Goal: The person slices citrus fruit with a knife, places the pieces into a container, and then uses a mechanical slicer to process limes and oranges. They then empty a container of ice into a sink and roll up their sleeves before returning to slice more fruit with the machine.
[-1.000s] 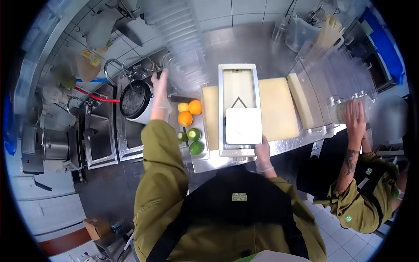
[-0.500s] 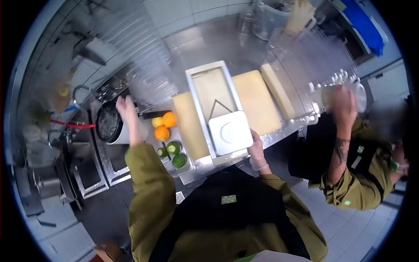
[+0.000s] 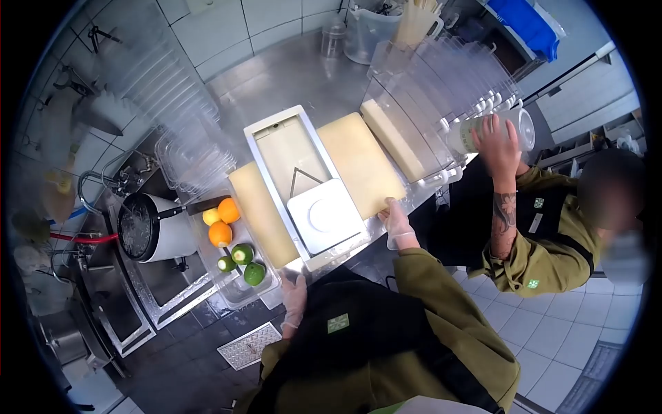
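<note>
A mandoline slicer [image 3: 265, 162] with a white hand guard [image 3: 324, 215] lies slantwise across a yellowish cutting board [image 3: 358, 162]. My gloved right hand [image 3: 398, 226] has its fingers at the board's near right corner. Close to the slicer's lower end, at the counter edge, is my gloved left hand [image 3: 294, 300], with its fingers apart and nothing in it. Left of the board, a clear tray [image 3: 238, 293] contains oranges [image 3: 220, 234], a yellow fruit [image 3: 210, 217] and several cut green limes [image 3: 254, 274].
At right, a co-worker's hand [image 3: 500, 145] holds a clear container [image 3: 525, 131]. Clear lidded bins [image 3: 427, 103] stand beside the board. A black-handled pot [image 3: 165, 231] is by the sink at left. Stacked clear containers [image 3: 196, 162] and a jug [image 3: 420, 21] stand farther back.
My left hand has moved from beside the pot down to the counter's front edge. My right hand has shifted from beside the hand guard to the board's corner. The view has turned.
</note>
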Action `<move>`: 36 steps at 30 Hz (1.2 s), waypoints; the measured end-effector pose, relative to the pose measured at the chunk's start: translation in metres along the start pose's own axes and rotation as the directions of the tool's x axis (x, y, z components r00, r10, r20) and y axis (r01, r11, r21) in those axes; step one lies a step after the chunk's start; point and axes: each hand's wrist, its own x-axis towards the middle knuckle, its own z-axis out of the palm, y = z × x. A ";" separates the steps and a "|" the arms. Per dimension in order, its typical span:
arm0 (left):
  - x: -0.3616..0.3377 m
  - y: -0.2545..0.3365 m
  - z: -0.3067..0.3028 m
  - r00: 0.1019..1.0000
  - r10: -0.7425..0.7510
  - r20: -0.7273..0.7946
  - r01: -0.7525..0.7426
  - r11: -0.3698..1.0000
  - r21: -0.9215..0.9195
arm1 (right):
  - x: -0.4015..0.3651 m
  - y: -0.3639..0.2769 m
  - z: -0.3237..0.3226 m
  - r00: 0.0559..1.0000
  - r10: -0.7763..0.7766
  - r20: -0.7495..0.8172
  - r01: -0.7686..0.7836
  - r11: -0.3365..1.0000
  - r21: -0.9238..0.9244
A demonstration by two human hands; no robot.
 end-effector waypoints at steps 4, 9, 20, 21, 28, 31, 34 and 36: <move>0.002 0.034 -0.012 0.996 -0.089 -0.001 0.089 0.995 -0.035 | -0.014 -0.014 0.010 0.993 0.084 -0.080 -0.079 0.995 0.065; 0.004 0.017 0.006 0.970 0.019 -0.243 -0.013 1.000 0.024 | -0.004 -0.010 0.009 0.994 0.053 -0.099 -0.048 0.997 0.054; 0.037 -0.019 0.031 0.992 -0.004 0.125 0.118 0.352 -0.928 | 0.044 0.006 -0.011 0.988 -0.011 -0.153 0.026 0.995 0.100; 0.036 -0.015 0.029 0.993 -0.001 0.121 0.112 0.377 -0.920 | 0.048 0.005 -0.009 0.982 -0.020 -0.187 0.040 0.994 0.103; 0.063 -0.039 0.057 1.000 -0.002 -0.014 -0.007 0.770 -0.638 | 0.048 -0.005 -0.008 0.985 -0.120 -0.124 0.117 0.992 -0.037; 0.071 -0.040 0.072 0.976 -0.142 -0.165 0.020 0.813 -0.582 | 0.049 -0.009 -0.006 0.976 -0.146 -0.163 0.129 0.986 -0.109; 0.044 0.021 0.050 0.920 -0.251 -0.301 0.123 0.915 -0.385 | 0.049 -0.008 -0.007 0.972 -0.196 -0.133 0.168 0.967 -0.193; 0.036 0.042 0.039 0.921 -0.257 -0.294 0.178 0.946 -0.272 | 0.058 -0.005 -0.010 0.968 -0.183 -0.172 0.143 0.965 -0.220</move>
